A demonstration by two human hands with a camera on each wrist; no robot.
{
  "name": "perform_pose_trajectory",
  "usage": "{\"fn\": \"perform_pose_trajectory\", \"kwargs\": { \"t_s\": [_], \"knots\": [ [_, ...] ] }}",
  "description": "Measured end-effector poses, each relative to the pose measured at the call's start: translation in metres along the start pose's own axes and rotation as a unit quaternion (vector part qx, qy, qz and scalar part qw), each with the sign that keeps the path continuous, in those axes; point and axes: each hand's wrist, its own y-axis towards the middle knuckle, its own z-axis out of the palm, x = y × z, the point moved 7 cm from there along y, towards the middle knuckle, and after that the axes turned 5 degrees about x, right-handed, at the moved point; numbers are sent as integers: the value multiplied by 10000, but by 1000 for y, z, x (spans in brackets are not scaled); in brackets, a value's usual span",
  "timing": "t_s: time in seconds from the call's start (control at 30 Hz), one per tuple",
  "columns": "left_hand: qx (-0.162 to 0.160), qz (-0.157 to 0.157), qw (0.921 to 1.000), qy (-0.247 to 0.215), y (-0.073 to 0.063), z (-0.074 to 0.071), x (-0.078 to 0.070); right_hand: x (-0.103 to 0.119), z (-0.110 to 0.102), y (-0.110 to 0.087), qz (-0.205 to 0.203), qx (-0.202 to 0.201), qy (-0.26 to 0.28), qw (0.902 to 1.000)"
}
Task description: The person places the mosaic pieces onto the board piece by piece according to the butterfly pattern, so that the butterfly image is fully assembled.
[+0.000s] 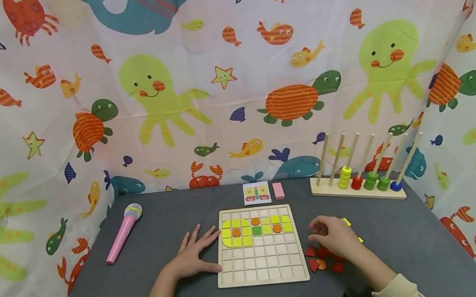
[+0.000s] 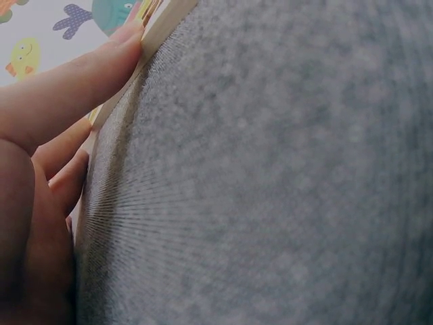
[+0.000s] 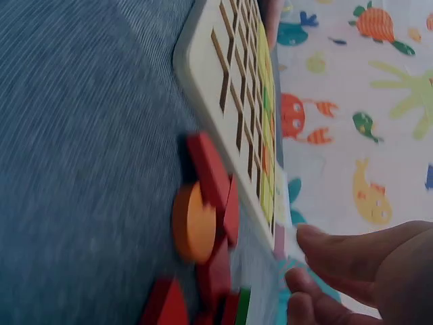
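Note:
A wooden grid board lies on the table, its upper rows partly filled with yellow pieces, round orange pieces and one green square. My left hand has its fingers spread, with thumb and fingertips at the board's left edge; the left wrist view shows the thumb on the rim. To the right of the board, my right hand hovers over loose red pieces and an orange disc. Its fingers are bent, thumb apart from them, with nothing visible between.
Loose yellow pieces show just beyond the right hand. At the back are a pattern card, a pink block and a wooden peg stand with coloured rings. A pink toy microphone lies at the left.

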Motion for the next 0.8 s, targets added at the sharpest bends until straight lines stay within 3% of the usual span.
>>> {"fn": "perform_pose_trajectory", "kwargs": {
  "t_s": [0.3, 0.8],
  "knots": [
    [12, -24, 10000, -24, 1, 1, 0, -29, -6, -7, 453, 305, -431, 9976],
    [-13, 21, 10000, 28, 0, -1, -2, -29, -6, -1, 412, 259, -360, 9982]
  ]
}}
